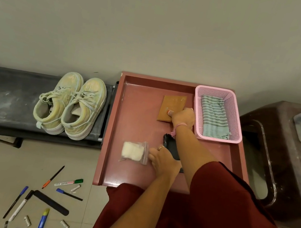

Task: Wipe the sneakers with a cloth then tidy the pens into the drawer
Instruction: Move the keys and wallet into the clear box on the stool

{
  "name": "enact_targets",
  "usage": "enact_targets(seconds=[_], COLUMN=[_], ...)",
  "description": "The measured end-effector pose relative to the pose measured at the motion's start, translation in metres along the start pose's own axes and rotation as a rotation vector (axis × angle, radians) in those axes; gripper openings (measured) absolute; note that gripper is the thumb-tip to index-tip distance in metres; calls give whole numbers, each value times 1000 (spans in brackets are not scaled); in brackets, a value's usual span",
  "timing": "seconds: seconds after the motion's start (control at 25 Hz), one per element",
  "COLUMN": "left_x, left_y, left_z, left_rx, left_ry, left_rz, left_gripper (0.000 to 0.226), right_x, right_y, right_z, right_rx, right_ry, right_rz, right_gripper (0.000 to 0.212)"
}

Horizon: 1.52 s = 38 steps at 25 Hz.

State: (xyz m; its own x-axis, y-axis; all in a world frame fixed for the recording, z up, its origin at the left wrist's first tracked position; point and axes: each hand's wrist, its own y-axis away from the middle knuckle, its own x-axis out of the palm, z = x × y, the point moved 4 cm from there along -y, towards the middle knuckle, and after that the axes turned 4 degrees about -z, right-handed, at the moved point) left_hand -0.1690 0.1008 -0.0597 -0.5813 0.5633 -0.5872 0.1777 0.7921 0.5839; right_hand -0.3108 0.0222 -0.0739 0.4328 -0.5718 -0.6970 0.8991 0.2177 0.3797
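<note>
Both hands are working in the open drawer (123, 121): the right hand (183, 116) is pressing thumb and fingers onto a brown wallet (171, 102), the left hand (162, 161) is lying flat on a phone (170, 144). Just right of the right hand, the cloth (214, 119) is lying lengthwise in its basket (233, 104); sneakers (71, 105) are sitting well left.

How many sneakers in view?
2. First sneaker and second sneaker sit side by side on the dark bench, left of the red drawer. None seem hidden.
</note>
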Motion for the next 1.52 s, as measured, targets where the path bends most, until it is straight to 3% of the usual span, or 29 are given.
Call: enact_targets(seconds=[0.16, 0.28, 0.56, 0.68, 0.88, 1.08, 1.2, 1.52], left_x=[5, -1, -45, -62, -73, -66, -50, -5], left_y=[2, 7, 27, 47, 77, 93, 98, 134], left_z=[8, 18, 27, 20, 2, -20, -31, -80], left_rx=[14, -36, -38, -40, 14, 47, 85, 135], left_ry=[389, 588, 927, 1080, 1150, 1109, 1049, 1049], left_rz=[79, 96, 98, 117, 129, 104, 116, 326], left_gripper=[55, 57, 27, 39, 40, 42, 45, 39], right_x=[-3, -25, -118, -147, -179, -200, -210, -244], right_y=[18, 40, 71, 81, 108, 139, 149, 144], right_z=[-3, 2, -32, -62, -92, -98, -97, -107], right_rx=[260, 267, 97, 98, 120, 51, -2, -64], right_ry=[-619, -800, -998, -1095, -1127, -1047, -1059, -1082], right_rz=[317, 443, 412, 339, 244, 398, 409, 376], right_gripper=[35, 32, 35, 42, 42, 39, 35, 28])
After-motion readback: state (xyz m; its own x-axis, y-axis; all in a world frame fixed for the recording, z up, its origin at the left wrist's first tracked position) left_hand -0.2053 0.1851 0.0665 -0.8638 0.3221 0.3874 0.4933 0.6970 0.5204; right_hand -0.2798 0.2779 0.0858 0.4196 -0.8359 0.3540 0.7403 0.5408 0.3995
